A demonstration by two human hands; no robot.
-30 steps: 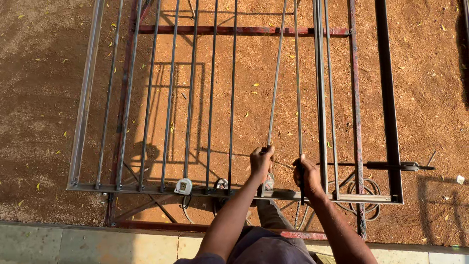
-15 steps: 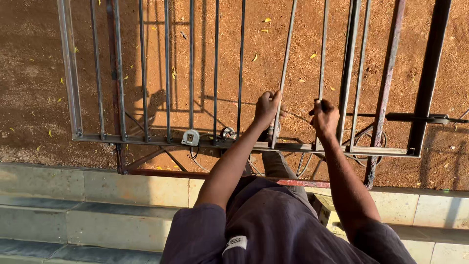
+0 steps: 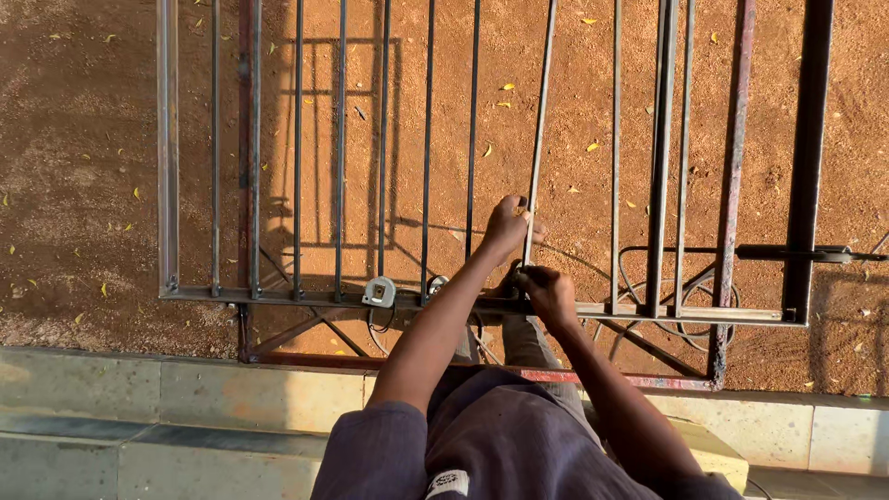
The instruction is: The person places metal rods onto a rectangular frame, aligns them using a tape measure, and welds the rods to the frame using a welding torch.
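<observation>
Steel bar [image 3: 540,139] leans loose across the grille frame [image 3: 167,167], your left hand [image 3: 507,227] closed around it and your right hand [image 3: 548,292] gripping its foot at the bottom rail [image 3: 278,296], so I judge you next square it parallel with its neighbours.

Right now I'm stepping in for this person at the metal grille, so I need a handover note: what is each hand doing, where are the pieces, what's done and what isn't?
Left hand: gripping the loose slanted bar a little above its lower end.
Right hand: closed at that bar's foot, on the bottom rail.
The frame lies flat on stands over red dirt. A tape measure sits on the rail, left of the hands.
Done: the other bars stand straight and parallel.
Left: this bar leans off line, not yet square.
</observation>
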